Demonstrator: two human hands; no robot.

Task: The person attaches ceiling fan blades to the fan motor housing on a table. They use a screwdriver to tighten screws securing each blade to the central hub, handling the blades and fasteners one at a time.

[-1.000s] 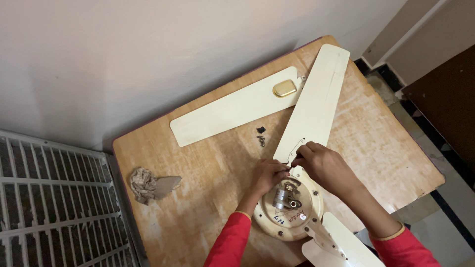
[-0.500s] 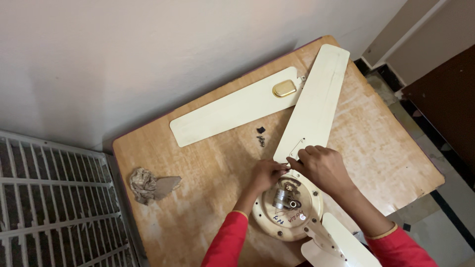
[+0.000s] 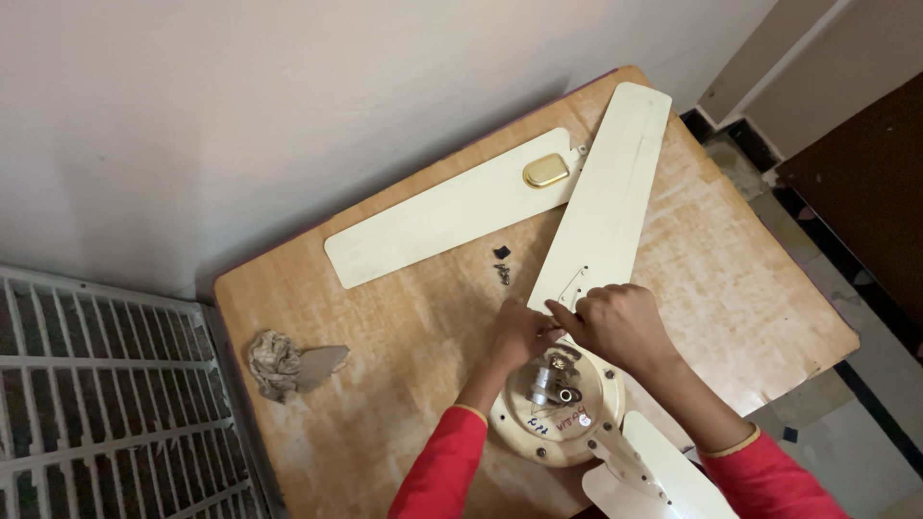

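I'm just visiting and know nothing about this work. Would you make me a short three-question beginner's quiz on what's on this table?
1. True or false: the loose fan blade near the wall is joined to the motor hub.
2. Where do the left hand and right hand meet? A) at the crumpled rag B) at the inner end of the attached blade, by the hub C) at the gold cap
3. Fill in: the small dark screws lie on the wooden ____.

Key: 1 false; 2 B; 3 table.
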